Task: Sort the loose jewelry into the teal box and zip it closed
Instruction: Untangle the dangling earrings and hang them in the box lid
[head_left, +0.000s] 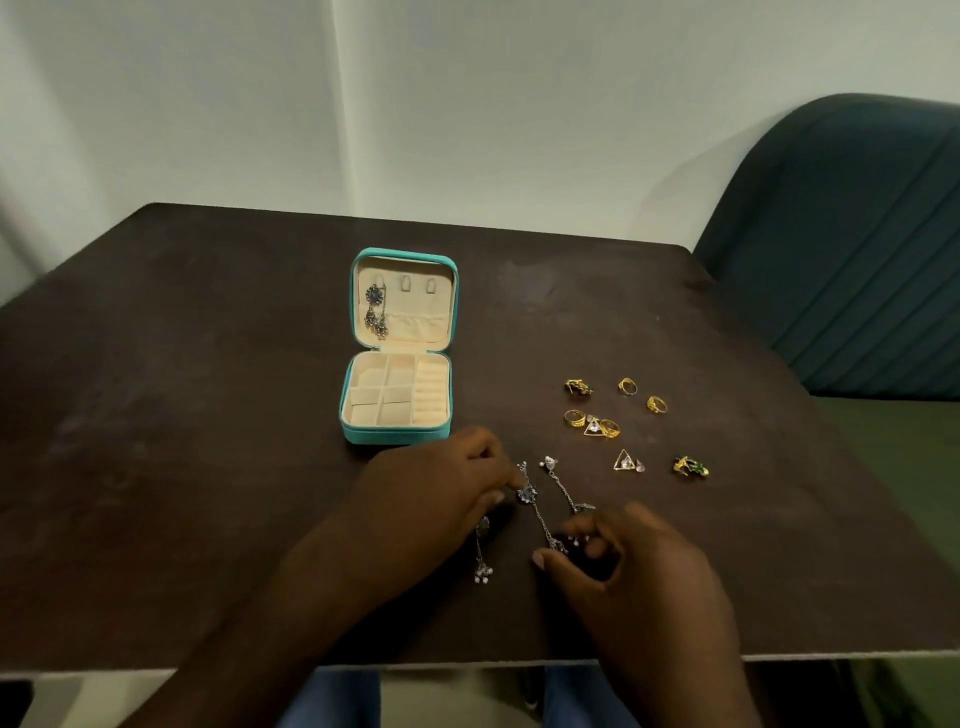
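The teal box (395, 435) lies open on the dark table, its cream compartments bare. A silver drop earring (375, 310) hangs inside its lid. In front of the box, my left hand (436, 488) pinches the top of a long silver chain earring (535, 506). My right hand (639, 577) has its curled fingers at that earring's lower end. A second chain earring (563, 486) lies beside it, and a third silver dangle (482, 558) lies under my left hand. Several gold rings (627, 386), two triangle earrings (625, 461) and green-gold pieces (690, 466) lie to the right.
The brown table (182, 389) ends at a near edge just below my wrists. A dark teal chair back (857, 249) stands at the right. A pale wall runs behind the table.
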